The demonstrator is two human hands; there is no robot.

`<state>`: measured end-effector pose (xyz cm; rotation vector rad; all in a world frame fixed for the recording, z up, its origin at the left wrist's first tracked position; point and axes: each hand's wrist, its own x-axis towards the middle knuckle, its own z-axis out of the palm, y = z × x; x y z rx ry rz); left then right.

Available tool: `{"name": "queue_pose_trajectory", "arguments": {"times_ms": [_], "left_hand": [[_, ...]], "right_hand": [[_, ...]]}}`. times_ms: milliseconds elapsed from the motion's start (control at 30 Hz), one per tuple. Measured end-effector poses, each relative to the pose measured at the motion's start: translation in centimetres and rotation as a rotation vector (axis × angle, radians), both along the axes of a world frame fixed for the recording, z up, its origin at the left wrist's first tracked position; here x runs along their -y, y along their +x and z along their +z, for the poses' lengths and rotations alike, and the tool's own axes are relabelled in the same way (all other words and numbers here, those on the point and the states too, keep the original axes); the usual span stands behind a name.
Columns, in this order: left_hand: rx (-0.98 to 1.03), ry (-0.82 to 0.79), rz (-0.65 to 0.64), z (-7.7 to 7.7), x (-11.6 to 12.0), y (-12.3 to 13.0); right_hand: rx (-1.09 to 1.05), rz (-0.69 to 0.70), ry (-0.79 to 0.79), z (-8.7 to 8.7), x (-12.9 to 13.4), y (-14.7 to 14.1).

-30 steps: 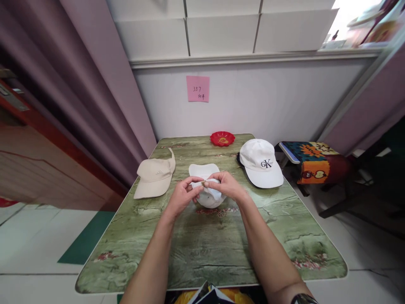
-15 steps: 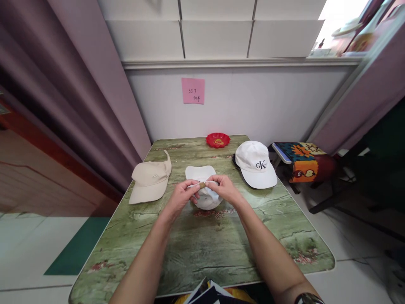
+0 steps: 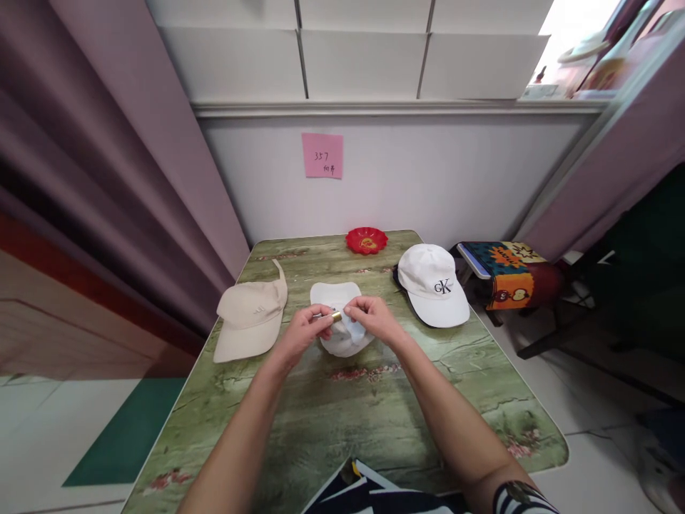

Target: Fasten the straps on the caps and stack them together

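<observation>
One green wood-grain table (image 3: 353, 414): biggest thing by far, everything handled sat on or over it.
White logo baseball cap (image 3: 433, 282): parked at the right, brim toward the near side.
Beige baseball cap (image 3: 251, 318): over at the left, strap (image 3: 280, 270) sticking up at the back.
Middle white baseball cap (image 3: 347, 344): right between those two, brim facing the wall (image 3: 417, 178).
Left hand (image 3: 307, 330): clamped on one end of a gold-coloured clasp (image 3: 336, 316).
Right hand (image 3: 377, 319): thumb and forefinger pinched together near the other end, couldn't tell on what; hands close, not touching.
Red scalloped dish (image 3: 367, 241): far edge, gold design inside.
Pink sticky note (image 3: 322, 155): on the wall, "357" handwritten.
Clasp: tiniest bit, held over the middle cap.
</observation>
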<state>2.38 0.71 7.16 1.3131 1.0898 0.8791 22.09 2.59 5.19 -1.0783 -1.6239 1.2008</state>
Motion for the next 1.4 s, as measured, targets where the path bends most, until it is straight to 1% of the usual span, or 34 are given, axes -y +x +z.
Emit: {"name": "queue_pose_trajectory", "arguments": {"times_ms": [133, 200, 300, 467, 600, 767, 900, 1033, 1100, 1233, 1400], "left_hand": [[0.050, -0.095, -0.061, -0.3, -0.1, -0.8], [0.058, -0.123, -0.061, -0.3, -0.4, -1.0], [0.043, -0.114, -0.058, -0.2, -0.7, -1.0], [0.032, -0.058, -0.067, -0.1, -0.6, -0.9], [0.050, -0.060, -0.068, -0.3, -0.1, -0.7], [0.064, -0.042, -0.062, -0.4, -0.1, -0.9], [0.085, -0.053, -0.034, -0.2, -0.3, -1.2], [0.055, -0.045, -0.029, -0.1, -0.2, -1.4], [0.004, -0.040, -0.043, 0.0, 0.0, -1.4], [-0.080, -0.025, -0.069, -0.1, 0.4, -1.5], [-0.032, 0.029, -0.006, -0.7, 0.5, -1.4]], "right_hand": [[-0.050, 0.098, -0.094, 0.3, 0.2, 0.0], [-0.045, 0.115, -0.119, 0.5, 0.2, -0.1], [-0.027, 0.124, -0.134, 0.8, 0.3, -0.2], [-0.055, 0.116, -0.126, 0.4, 0.4, -0.5], [-0.036, 0.097, -0.097, -0.1, 0.5, -0.7], [0.009, 0.061, -0.088, 0.2, 0.6, -0.8], [0.058, 0.110, -0.098, 0.4, 0.5, -0.8], [0.119, 0.179, -0.044, 0.2, 0.4, -1.1], [0.119, 0.171, -0.032, 0.3, 0.5, -1.3], [0.096, 0.114, -0.080, 0.7, 0.9, -1.5], [0.120, 0.080, -0.109, 0.8, 1.1, -1.8]]}}
